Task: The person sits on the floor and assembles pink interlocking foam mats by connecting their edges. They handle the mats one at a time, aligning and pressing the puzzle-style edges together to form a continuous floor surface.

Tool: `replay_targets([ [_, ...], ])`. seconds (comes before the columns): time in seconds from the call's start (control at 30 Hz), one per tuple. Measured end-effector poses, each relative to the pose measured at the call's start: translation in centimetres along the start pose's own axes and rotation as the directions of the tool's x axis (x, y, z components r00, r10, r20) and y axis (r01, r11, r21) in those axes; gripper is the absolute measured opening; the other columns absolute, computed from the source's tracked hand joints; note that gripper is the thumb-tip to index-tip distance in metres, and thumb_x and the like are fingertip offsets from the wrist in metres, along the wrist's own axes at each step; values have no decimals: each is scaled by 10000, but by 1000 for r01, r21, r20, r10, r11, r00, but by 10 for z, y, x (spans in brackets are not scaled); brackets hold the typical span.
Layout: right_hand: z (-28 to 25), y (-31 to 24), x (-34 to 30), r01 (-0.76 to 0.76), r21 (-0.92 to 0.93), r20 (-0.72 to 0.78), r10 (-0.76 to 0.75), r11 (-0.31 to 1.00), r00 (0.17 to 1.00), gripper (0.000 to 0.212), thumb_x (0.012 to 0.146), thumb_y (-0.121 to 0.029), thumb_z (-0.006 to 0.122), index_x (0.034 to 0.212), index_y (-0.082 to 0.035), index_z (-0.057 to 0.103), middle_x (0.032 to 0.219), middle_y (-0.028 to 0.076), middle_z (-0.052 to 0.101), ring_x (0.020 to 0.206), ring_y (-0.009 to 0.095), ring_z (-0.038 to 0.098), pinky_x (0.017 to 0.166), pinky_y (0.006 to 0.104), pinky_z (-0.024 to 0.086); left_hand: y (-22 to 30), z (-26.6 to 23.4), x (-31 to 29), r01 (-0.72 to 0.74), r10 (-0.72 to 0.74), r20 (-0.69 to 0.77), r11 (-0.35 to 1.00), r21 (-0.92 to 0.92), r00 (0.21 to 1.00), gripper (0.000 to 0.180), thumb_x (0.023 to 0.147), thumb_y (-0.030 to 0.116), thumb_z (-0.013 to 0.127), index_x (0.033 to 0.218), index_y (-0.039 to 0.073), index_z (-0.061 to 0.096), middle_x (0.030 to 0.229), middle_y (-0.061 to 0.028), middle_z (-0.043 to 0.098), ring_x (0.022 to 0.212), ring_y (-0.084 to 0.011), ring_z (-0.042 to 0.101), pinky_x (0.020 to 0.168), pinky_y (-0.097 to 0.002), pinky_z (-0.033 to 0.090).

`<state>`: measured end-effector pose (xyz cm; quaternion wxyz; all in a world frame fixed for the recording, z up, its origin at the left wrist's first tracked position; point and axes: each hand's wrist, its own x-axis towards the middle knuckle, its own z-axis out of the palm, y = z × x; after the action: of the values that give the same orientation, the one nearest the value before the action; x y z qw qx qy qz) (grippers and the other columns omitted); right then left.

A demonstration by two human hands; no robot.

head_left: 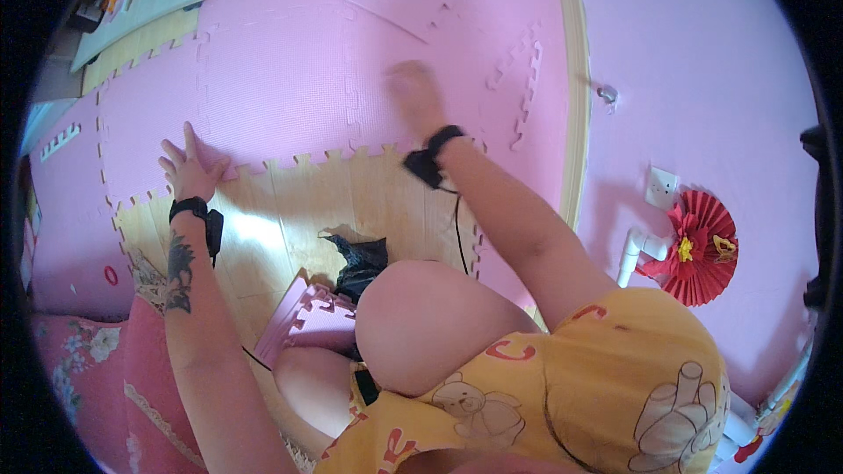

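Pink interlocking foam mat (272, 79) covers much of the floor, its toothed near edge lying over the wooden boards (290, 211). My left hand (193, 171) rests on that edge at the left, fingers spread, holding nothing. Farther right and farther forward, my right hand (414, 92) is over the mat, smeared by motion. Its fingers cannot be read, nor whether it touches the surface. Both wrists wear black straps with small devices and cables. Two narrow toothed foam strips, a nearer strip (529, 92) and a farther strip (514, 57), lie to the right of my right hand.
By my knees are a stack of pink foam tiles (329, 320) and a crumpled black plastic bag (360, 262). The lilac wall (702, 61) bears a door stop (608, 94), a socket (660, 187) and a red paper fan (707, 250). Floral pink fabric (92, 360) is at lower left.
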<state>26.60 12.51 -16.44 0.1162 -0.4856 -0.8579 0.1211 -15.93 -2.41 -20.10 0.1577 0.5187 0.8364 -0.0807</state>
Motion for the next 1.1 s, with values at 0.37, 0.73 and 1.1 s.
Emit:
replay_targets([
  [0.37, -54, 230, -26, -710, -53, 263, 696, 702, 669, 319, 878, -333, 649, 951, -25, 681, 819, 140, 674, 816, 253, 669, 729, 408, 536, 16, -22, -3, 74, -77, 60, 996, 47, 995, 1158, 703, 526, 816, 1582, 288, 101, 1574, -352, 74, 1417, -602, 121, 1139, -665, 198],
  [0.73, 16, -129, 31, -211, 892, 211, 44, 401, 976, 217, 870, 32, 667, 1049, -26, 558, 877, 38, 635, 756, 131, 621, 619, 264, 492, 31, -51, -23, 97, -91, 52, 988, -123, 994, 1103, 723, 566, 789, 1577, 297, 145, 1590, -325, 60, 1433, -588, 87, 1160, -621, 201],
  [1.1, 79, -213, 110, 67, 464, 335, -245, 883, 910, 253, 894, -220, 675, 1065, -49, 600, 1028, 159, 659, 925, 326, 626, 833, 426, 486, 30, -40, -20, 126, -128, -10, 987, -95, 992, 1013, 741, 518, 778, 1559, 292, 226, 1599, -297, 90, 1446, -553, 119, 1182, -558, 217],
])
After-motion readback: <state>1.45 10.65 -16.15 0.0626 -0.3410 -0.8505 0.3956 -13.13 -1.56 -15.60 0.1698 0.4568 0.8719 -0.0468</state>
